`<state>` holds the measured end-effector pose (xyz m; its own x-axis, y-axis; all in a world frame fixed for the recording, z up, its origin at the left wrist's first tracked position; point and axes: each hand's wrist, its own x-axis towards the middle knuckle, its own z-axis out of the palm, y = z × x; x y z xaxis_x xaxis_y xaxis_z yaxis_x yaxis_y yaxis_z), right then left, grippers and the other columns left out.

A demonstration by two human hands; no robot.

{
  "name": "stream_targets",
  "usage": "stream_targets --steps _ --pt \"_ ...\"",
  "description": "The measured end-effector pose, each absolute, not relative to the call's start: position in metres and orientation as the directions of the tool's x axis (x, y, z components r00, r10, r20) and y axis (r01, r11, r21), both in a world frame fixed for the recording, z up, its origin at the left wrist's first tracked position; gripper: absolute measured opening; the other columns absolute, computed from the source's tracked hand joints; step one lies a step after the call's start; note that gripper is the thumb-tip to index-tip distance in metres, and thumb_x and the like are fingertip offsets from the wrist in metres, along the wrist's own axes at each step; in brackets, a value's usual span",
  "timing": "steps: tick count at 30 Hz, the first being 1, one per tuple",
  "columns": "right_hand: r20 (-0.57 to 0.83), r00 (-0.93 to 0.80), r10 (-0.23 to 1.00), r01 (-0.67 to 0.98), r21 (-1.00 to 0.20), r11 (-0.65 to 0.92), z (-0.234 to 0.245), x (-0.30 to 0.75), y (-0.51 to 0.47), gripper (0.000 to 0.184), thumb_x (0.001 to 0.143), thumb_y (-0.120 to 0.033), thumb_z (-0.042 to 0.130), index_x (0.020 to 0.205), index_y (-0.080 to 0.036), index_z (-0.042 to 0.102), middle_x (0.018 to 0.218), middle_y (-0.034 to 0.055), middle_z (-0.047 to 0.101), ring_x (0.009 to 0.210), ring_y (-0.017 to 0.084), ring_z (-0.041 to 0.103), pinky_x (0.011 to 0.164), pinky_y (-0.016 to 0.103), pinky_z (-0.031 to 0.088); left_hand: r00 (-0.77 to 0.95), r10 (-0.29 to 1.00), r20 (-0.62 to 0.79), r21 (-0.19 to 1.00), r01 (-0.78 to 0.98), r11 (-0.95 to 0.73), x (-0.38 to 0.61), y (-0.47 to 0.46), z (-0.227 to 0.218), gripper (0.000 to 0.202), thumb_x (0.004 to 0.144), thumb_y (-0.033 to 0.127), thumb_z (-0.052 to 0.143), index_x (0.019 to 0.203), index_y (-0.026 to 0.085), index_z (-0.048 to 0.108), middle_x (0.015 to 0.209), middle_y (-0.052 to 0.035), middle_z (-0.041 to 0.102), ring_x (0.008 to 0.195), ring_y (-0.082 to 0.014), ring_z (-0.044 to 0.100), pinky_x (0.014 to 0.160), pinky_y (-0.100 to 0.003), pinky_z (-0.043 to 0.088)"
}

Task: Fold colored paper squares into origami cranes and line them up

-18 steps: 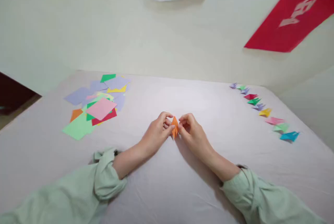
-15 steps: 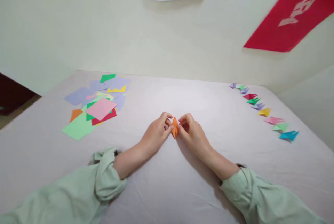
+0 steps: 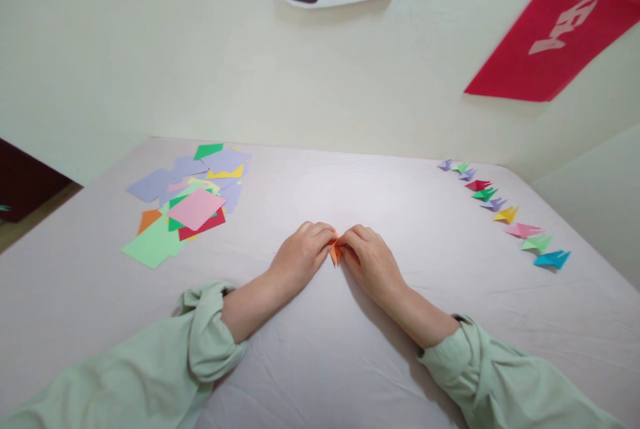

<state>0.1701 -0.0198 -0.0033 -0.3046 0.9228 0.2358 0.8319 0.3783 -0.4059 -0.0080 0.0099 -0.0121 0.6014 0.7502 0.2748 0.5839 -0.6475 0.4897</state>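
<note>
A small folded piece of orange paper [image 3: 335, 255] is held between both hands at the middle of the table. My left hand [image 3: 303, 252] pinches its left side with the fingertips. From the right, my right hand [image 3: 371, 257] closes thumb and fingers on the other side. The fingers cover the upper part of the paper; its lower end shows as narrow points toward me. Both forearms come in from the front in rolled green sleeves.
Loose coloured paper sheets, a pink one [image 3: 197, 209] on top, overlap at the left of the cloth-covered table [image 3: 320, 362]. Several folded paper figures, a blue one [image 3: 551, 260] nearest, form a row along the right. A red banner [image 3: 555, 35] hangs on the wall behind.
The fingers of both hands have come together over the top of the orange paper, hiding more of it. The hands stay in the same place; the view has tilted slightly.
</note>
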Motion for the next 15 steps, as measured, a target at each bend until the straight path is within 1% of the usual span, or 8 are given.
stream_targets --steps 2,4,7,10,12,15 --pt "0.246 -0.360 0.900 0.824 -0.369 0.430 -0.002 0.173 -0.024 0.015 0.090 -0.010 0.053 0.091 -0.019 0.065 0.095 0.0057 0.066 0.088 0.020 0.057 0.079 0.032 0.044 0.611 0.742 0.274 0.465 0.591 -0.659 -0.008 0.010 -0.013 0.017 0.093 0.019 0.049 0.106 0.021 0.061 0.114 -0.0031 0.065 0.105 -0.0193 0.054 0.094 -0.037 0.047" --pt "0.257 -0.423 0.869 0.815 -0.310 0.489 -0.002 0.176 -0.028 0.019 0.091 -0.010 0.052 0.101 -0.019 0.066 0.104 0.0064 0.067 0.093 0.021 0.058 0.082 0.034 0.046 0.621 0.733 0.277 0.440 0.596 -0.671 -0.008 0.010 -0.014 0.018 0.094 0.021 0.049 0.106 0.020 0.061 0.115 -0.0032 0.065 0.105 -0.0191 0.054 0.094 -0.036 0.047" --pt "0.243 -0.505 0.828 0.807 -0.207 0.553 -0.004 0.180 -0.034 0.026 0.091 -0.009 0.052 0.114 -0.017 0.063 0.115 0.0082 0.066 0.099 0.022 0.059 0.085 0.037 0.048 0.638 0.720 0.272 0.401 0.605 -0.688 -0.008 0.010 -0.012 0.017 0.094 0.022 0.049 0.105 0.019 0.062 0.114 -0.0038 0.066 0.103 -0.0187 0.056 0.092 -0.035 0.047" --pt "0.240 -0.559 0.793 0.792 -0.129 0.597 -0.007 0.185 -0.037 0.032 0.091 -0.007 0.049 0.120 -0.015 0.061 0.119 0.0108 0.065 0.103 0.023 0.060 0.086 0.039 0.050 0.661 0.704 0.259 0.360 0.610 -0.705 -0.010 0.009 -0.011 0.017 0.094 0.023 0.049 0.104 0.017 0.062 0.111 -0.0054 0.067 0.101 -0.0189 0.057 0.090 -0.035 0.048" --pt "0.258 -0.580 0.772 0.777 -0.109 0.620 -0.009 0.189 -0.038 0.036 0.091 -0.007 0.047 0.124 -0.015 0.059 0.122 0.0120 0.064 0.107 0.023 0.060 0.088 0.040 0.050 0.678 0.691 0.251 0.335 0.609 -0.720 -0.013 0.008 -0.011 0.019 0.095 0.023 0.048 0.106 0.017 0.062 0.109 -0.0063 0.068 0.101 -0.0191 0.057 0.090 -0.034 0.049" --pt "0.255 -0.603 0.756 0.756 -0.120 0.644 -0.007 0.193 -0.038 0.038 0.092 -0.009 0.048 0.129 -0.018 0.056 0.128 0.0115 0.062 0.113 0.022 0.058 0.091 0.040 0.050 0.707 0.662 0.247 0.301 0.594 -0.746 -0.018 0.005 -0.012 0.023 0.095 0.023 0.047 0.113 0.018 0.060 0.112 -0.0065 0.067 0.102 -0.0194 0.057 0.090 -0.036 0.049"
